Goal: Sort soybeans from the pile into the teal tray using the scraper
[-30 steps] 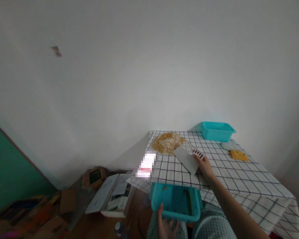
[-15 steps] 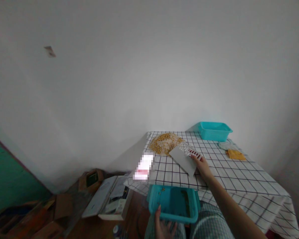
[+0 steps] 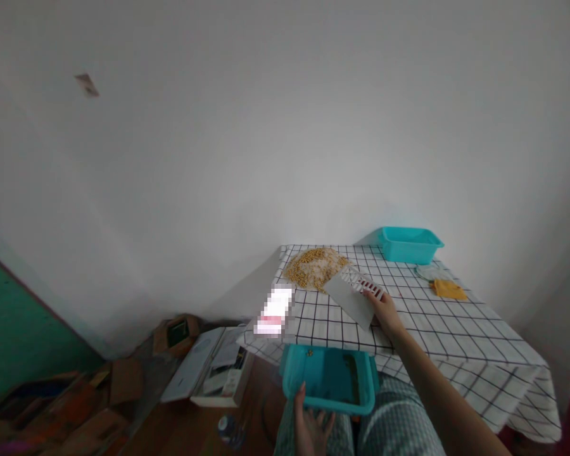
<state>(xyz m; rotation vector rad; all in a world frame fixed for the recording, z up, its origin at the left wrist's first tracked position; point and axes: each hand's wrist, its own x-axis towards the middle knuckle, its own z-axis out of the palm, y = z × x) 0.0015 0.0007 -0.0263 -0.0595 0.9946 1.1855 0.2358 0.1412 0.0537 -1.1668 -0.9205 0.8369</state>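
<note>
My right hand (image 3: 382, 309) grips a flat light-grey plastic board (image 3: 351, 302) by its slotted edge. The board is tilted over the table, its far end beside a heap of yellow beans mixed with pale grains (image 3: 316, 269). My left hand (image 3: 311, 427) is closed on the near rim of a teal plastic basin (image 3: 331, 408), thumb over the rim and fingers beneath. This basin rests at my lap, just below the table edge. A few beans and a darker strip show inside it.
A second teal basin (image 3: 411, 247) stands at the table's back right, near a clear plastic piece (image 3: 430, 272) and a yellow cloth (image 3: 449, 289). A blurred-out bright object (image 3: 274, 310) lies at the left edge. Open boxes (image 3: 223, 373) and a bottle (image 3: 230, 430) are on the floor.
The whole view has shifted slightly, so things sit a little higher in the picture. Both hands keep their hold, and the board and basin look nearly unmoved.
</note>
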